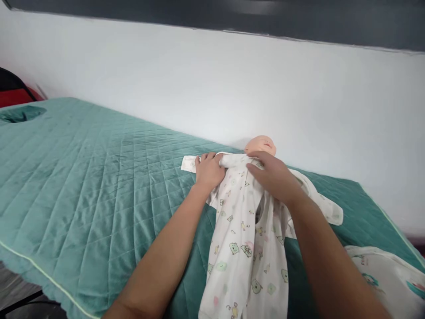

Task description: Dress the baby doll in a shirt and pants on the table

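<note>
A white baby garment (239, 212) printed with small green, yellow and pink cartoon figures lies with its long body stretched toward me. One sleeve reaches out to the left and another to the right. My left hand (210, 172) is closed on the cloth near the upper left, with its fingertips partly hidden. At the top edge, my right hand (274, 175) pinches the fabric between thumb and fingers. Just beyond the garment, the pale head of a baby doll (260, 144) shows; its body is hidden from view.
Underneath is a bed with a green quilted cover (99, 177), which has a hole (21, 114) at its far left. A second white printed cloth (388, 279) lies at the lower right. The white wall (166, 75) stands directly behind the bed.
</note>
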`<state>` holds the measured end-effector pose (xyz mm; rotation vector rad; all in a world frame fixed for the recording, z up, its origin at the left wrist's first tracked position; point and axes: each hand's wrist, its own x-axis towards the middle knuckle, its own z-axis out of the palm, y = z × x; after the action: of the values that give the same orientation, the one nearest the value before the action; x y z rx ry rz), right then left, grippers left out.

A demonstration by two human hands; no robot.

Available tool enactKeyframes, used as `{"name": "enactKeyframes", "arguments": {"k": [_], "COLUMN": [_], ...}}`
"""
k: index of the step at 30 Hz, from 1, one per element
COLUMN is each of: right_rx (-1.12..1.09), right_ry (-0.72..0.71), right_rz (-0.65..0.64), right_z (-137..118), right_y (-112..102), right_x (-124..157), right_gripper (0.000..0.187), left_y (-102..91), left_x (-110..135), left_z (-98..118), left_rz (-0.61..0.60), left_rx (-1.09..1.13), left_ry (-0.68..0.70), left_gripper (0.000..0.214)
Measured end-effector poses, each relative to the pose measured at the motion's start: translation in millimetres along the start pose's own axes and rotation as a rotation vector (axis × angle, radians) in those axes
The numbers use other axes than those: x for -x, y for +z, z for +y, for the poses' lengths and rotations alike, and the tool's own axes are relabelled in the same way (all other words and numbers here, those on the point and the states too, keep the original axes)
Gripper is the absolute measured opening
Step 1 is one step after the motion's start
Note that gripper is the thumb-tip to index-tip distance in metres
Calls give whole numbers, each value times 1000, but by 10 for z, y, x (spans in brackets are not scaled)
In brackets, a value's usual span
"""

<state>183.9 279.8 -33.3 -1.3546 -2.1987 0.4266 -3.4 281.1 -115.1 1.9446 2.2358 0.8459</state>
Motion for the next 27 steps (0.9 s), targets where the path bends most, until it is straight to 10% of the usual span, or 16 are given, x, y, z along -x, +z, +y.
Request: {"name": "enactKeyframes", "arguments": {"k": [5,13,27], "right_rx": [373,581,693], "right_ry": [-191,-212,-158], "right_rz": [-374,-518,-475], "right_z": [-243,-303,-204], "right_y": [370,667,104], "right_x": [-612,-917,-805], "right_gripper": [38,18,34], "left_y": [-14,2,-215], "left_x": [0,11,9], "left_z": [-2,-2,35], "left_rz": [-2,-7,-41], "left_rx": [18,4,55], "left_ry": [16,24,-79], "left_gripper": [43,42,40]}}
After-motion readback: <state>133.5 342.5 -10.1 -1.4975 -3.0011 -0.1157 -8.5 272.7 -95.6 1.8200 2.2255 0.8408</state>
